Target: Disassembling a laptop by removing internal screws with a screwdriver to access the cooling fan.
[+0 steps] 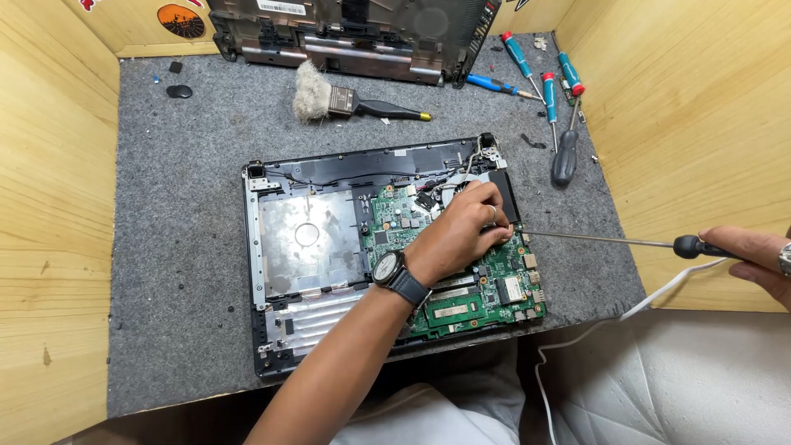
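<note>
An opened laptop base lies on a grey felt mat, with a green circuit board exposed on its right half. My left hand, a watch on its wrist, rests on the board near the fan area, its fingers curled down at the point where the tip of a long thin screwdriver meets the board. My right hand grips the black handle of that screwdriver at the far right, and the shaft runs almost level to the left.
A dusting brush lies behind the laptop. Several blue-handled screwdrivers and a black-handled one lie at the back right. Another laptop shell stands at the back. Wooden walls enclose the mat. A white cable trails at right.
</note>
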